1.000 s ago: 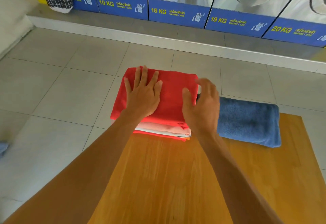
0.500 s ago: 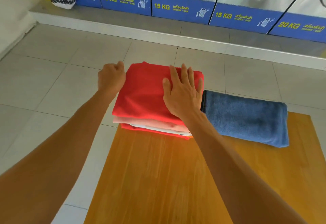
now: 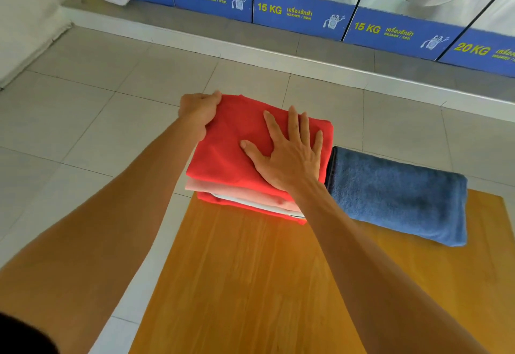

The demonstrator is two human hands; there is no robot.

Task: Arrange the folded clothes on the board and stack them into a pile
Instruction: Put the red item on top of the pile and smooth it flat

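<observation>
Both hands barely moved since a half-second earlier. Your left hand [image 3: 198,111] stayed clamped on the red top garment [image 3: 231,147]; your right hand [image 3: 289,158] lay flat, fingers spread.

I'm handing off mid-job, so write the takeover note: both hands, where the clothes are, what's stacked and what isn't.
Left hand: gripping the far left corner of the folded red cloth on top of the pile.
Right hand: open, palm flat on that cloth, pressing down.
Pile: red cloth over a pale pink folded garment, white layers and a red bottom piece, at the far left end of the orange wooden board, overhanging its edge.
Folded blue towel: beside the pile on its right, not stacked.
Left: square the pile, then add the blue towel.
</observation>
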